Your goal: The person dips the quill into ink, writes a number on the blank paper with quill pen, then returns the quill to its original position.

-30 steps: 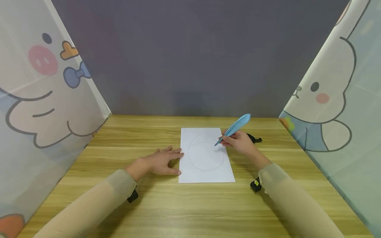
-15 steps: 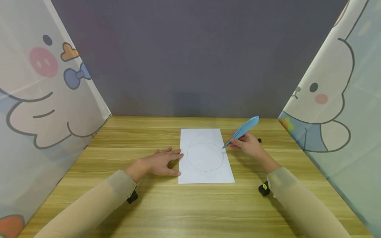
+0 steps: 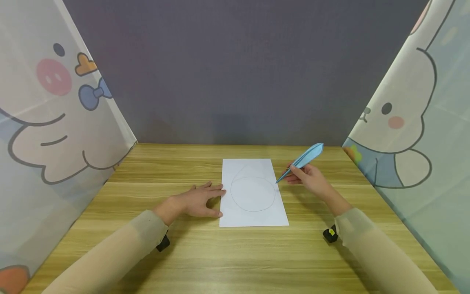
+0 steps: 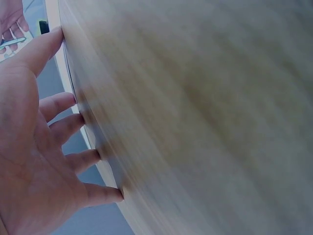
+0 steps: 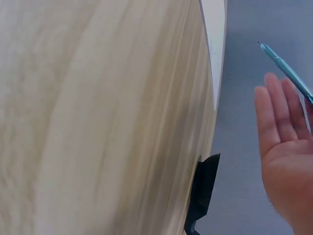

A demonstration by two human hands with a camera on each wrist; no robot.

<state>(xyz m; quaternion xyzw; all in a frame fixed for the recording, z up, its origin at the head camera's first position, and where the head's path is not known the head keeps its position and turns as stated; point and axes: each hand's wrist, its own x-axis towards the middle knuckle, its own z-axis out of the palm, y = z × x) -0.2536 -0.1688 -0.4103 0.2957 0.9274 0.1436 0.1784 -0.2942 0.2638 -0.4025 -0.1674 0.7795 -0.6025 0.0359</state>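
Observation:
A white sheet of paper (image 3: 257,218) lies on the wooden table, bearing a thin drawn circle with a curved line rising above its upper left. My left hand (image 3: 200,200) rests with spread fingers at the sheet's left edge; the left wrist view shows its fingertips (image 4: 110,195) touching down. Between thumb and fingers, my right hand (image 3: 306,177) holds a blue feather-shaped pen (image 3: 308,155), slanted with its tip near the sheet's right edge. In the right wrist view, the pen's tip (image 5: 266,49) is raised off the table. The feather end is out of that view.
A black object (image 5: 203,188) lies on the table near my right hand, hidden behind it in the head view. A dark grey panel (image 3: 238,73) stands along the back. Cartoon-printed cloths hang at the left (image 3: 73,134) and right (image 3: 404,134).
My right hand has moved right with the pen, whose tip went from over the upper right of the sheet to its right edge. My left hand stays in place.

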